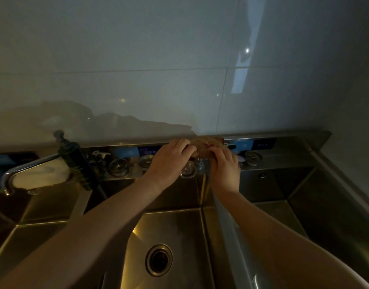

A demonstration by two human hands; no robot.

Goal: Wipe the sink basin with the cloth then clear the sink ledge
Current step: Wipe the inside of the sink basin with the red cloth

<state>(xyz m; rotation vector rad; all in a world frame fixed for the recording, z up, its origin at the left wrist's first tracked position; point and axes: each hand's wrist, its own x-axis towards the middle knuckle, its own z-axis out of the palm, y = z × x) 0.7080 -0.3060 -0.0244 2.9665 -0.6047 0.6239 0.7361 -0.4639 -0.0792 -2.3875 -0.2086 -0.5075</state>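
A brownish cloth (206, 143) with red marks lies against the back of the sink ledge (283, 158), next to the wall. My left hand (171, 159) grips its left end and my right hand (224, 163) grips its right part. Both arms reach over the steel sink basin (179, 230), whose round drain (159, 260) sits near the front. Part of the cloth is hidden by my fingers.
On the ledge stand a dark pump bottle (79, 163), several metal drain strainers (118, 166), a strainer (253, 157) on the right and a small valve (100, 156). A faucet spout (22, 170) curves left over a pale cloth (41, 174). A second basin (283, 195) lies right.
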